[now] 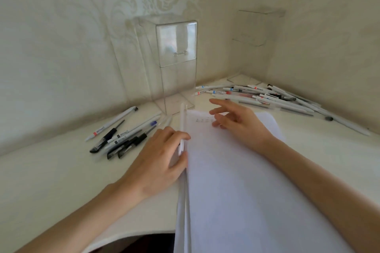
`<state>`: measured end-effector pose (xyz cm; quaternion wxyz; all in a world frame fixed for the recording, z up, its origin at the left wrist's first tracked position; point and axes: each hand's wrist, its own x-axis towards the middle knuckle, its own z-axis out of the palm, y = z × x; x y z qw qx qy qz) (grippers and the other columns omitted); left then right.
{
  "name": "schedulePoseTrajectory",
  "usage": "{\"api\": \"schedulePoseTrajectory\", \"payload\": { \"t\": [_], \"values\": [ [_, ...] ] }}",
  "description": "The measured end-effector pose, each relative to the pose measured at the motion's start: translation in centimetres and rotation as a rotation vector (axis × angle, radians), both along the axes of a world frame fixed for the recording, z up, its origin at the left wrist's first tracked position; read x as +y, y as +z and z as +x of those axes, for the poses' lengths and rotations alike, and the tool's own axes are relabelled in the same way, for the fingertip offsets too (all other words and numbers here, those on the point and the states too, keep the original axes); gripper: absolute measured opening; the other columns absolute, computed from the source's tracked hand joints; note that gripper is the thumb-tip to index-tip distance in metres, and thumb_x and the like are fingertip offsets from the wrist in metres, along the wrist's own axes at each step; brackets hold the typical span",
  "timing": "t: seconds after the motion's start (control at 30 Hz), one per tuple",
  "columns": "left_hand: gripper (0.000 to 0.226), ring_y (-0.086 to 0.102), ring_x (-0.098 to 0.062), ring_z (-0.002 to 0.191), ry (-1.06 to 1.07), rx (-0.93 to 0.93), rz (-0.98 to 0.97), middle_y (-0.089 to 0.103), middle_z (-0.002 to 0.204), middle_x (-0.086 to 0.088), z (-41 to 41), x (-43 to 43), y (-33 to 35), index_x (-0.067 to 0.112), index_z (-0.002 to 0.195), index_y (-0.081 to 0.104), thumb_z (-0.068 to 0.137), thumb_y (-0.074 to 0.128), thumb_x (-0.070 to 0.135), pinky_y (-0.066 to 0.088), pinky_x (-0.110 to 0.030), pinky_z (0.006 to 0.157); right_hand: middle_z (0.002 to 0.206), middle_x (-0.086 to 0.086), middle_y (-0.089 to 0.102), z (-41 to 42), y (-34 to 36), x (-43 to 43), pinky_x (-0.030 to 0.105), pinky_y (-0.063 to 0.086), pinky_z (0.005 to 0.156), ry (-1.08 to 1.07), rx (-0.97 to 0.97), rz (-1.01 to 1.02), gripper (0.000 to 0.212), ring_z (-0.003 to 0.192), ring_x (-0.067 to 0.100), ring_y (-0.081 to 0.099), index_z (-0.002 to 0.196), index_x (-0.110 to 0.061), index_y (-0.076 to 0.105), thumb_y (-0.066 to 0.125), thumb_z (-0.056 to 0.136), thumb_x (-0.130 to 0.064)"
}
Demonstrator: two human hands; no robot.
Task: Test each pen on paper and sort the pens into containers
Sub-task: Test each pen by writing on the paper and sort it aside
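White paper (pixel 236 191) lies lengthwise on the pale table (pixel 51 181), between the two hands. At the sheet's left edge, the left hand (pixel 158 158) has its fingers and thumb curled round the lower part of a white pen (pixel 182 121). The pen runs along that edge, with its far end pointing away from the person. Over the top of the sheet, the right hand (pixel 236 123) is relaxed and holds nothing, its fingers spread and extended. It is just right of a few faint handwritten marks (pixel 202 120); whether its fingertips touch the paper cannot be told. Beyond and to the right of those fingertips, a loose heap of pens (pixel 267 94) lies on the table toward the wall corner, mostly white barrels with red, blue or black bands. Left of the left hand lies a smaller group of pens (pixel 123 135), some white and some with black grips. Beyond the left hand, just past the held pen's far end, stands a tall clear container (pixel 176 63). Behind the heap and well beyond the right hand, a second clear container (pixel 259 26) shows only faintly in the corner.
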<state>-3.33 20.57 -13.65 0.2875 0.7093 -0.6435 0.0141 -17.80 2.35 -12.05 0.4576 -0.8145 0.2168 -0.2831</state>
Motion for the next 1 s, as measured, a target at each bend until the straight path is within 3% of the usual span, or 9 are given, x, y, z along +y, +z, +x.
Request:
{"api": "schedulePoseTrajectory", "payload": {
  "t": [0.1, 0.3, 0.4, 0.5, 0.57, 0.67, 0.8, 0.93, 1.0],
  "values": [
    [0.038, 0.039, -0.01, 0.094, 0.122, -0.103, 0.042, 0.046, 0.094, 0.01, 0.9, 2.7, -0.1, 0.025, 0.111, 0.058, 0.083, 0.036, 0.042, 0.034, -0.028, 0.081, 0.108, -0.003, 0.065, 0.1, 0.0, 0.2, 0.037, 0.053, 0.089, -0.006, 0.025, -0.064, 0.038, 0.081, 0.009, 0.069, 0.113, -0.045, 0.052, 0.051, 0.096, -0.012],
    [0.04, 0.039, -0.018, 0.098, 0.198, -0.14, -0.012, 0.048, 0.099, 0.002, 0.4, 2.5, 0.6, 0.024, 0.106, 0.063, 0.084, 0.038, 0.047, 0.033, -0.032, 0.086, 0.109, 0.001, 0.064, 0.0, 0.0, 0.0, 0.029, 0.052, 0.082, -0.019, 0.016, -0.069, 0.031, 0.082, 0.012, 0.068, 0.111, -0.038, 0.056, 0.049, 0.096, -0.012],
    [0.039, 0.046, -0.019, 0.097, 0.091, -0.127, -0.051, 0.052, 0.101, 0.0, -1.1, -0.6, 1.6, 0.019, 0.104, 0.064, 0.084, 0.038, 0.042, 0.04, -0.033, 0.083, 0.105, 0.001, 0.067, -0.7, 0.4, -1.7, 0.022, 0.048, 0.078, -0.237, 0.012, -0.188, 0.022, 0.087, 0.018, 0.066, 0.106, -0.023, 0.065, 0.051, 0.094, -0.01],
    [0.039, 0.05, -0.015, 0.102, -0.072, -0.097, -0.025, 0.051, 0.11, 0.002, -2.7, -4.3, 1.9, 0.018, 0.109, 0.062, 0.086, 0.038, 0.038, 0.041, -0.027, 0.084, 0.108, 0.004, 0.068, -2.5, 0.5, -5.0, 0.032, 0.046, 0.077, -0.585, 0.248, -0.477, 0.023, 0.096, 0.025, 0.062, 0.105, -0.014, 0.068, 0.049, 0.092, -0.009],
    [0.033, 0.046, -0.012, 0.112, -0.146, -0.083, 0.011, 0.046, 0.123, 0.003, -3.8, -6.1, 1.5, 0.018, 0.118, 0.057, 0.09, 0.045, 0.03, 0.036, -0.02, 0.084, 0.11, 0.007, 0.067, -3.9, 0.0, -7.0, 0.035, 0.045, 0.077, -0.685, 0.431, -0.528, 0.024, 0.104, 0.03, 0.058, 0.104, -0.015, 0.068, 0.048, 0.091, -0.012],
    [0.033, 0.041, -0.007, 0.118, -0.199, -0.071, 0.025, 0.04, 0.129, 0.008, -4.1, -7.3, 0.2, 0.02, 0.125, 0.052, 0.093, 0.046, 0.025, 0.026, -0.009, 0.083, 0.107, 0.009, 0.066, -4.6, -1.0, -8.6, 0.036, 0.045, 0.084, -0.677, 0.503, -0.544, 0.022, 0.107, 0.032, 0.055, 0.098, -0.014, 0.069, 0.048, 0.09, -0.014],
    [0.031, 0.043, -0.005, 0.112, -0.195, 0.001, -0.009, 0.046, 0.122, 0.008, -3.7, -7.6, -0.5, 0.018, 0.12, 0.056, 0.093, 0.043, 0.029, 0.025, -0.008, 0.087, 0.112, 0.006, 0.061, -3.9, -1.3, -9.0, 0.033, 0.029, 0.093, -0.631, 0.653, -0.68, 0.021, 0.115, 0.029, 0.043, 0.104, -0.02, 0.068, 0.051, 0.093, -0.024],
    [0.036, 0.05, -0.008, 0.1, -0.193, -0.001, -0.046, 0.052, 0.109, 0.008, -3.8, -7.8, -0.8, 0.017, 0.108, 0.06, 0.085, 0.038, 0.034, 0.033, -0.013, 0.083, 0.087, 0.008, 0.058, -4.0, 0.1, -7.9, 0.036, 0.034, 0.08, -0.696, 0.334, -0.775, 0.011, 0.094, 0.032, 0.049, 0.091, -0.012, 0.071, 0.064, 0.086, -0.017],
    [0.029, 0.05, -0.008, 0.101, -0.146, 0.063, -0.065, 0.051, 0.109, 0.01, -3.7, -7.8, -0.9, 0.019, 0.108, 0.058, 0.086, 0.044, 0.031, 0.037, -0.018, 0.083, 0.069, -0.004, 0.052, -3.8, 1.4, -6.5, 0.028, 0.037, 0.068, -0.664, 0.157, -0.608, 0.006, 0.075, 0.017, 0.049, 0.088, -0.011, 0.066, 0.061, 0.088, -0.015]
  ]
}}
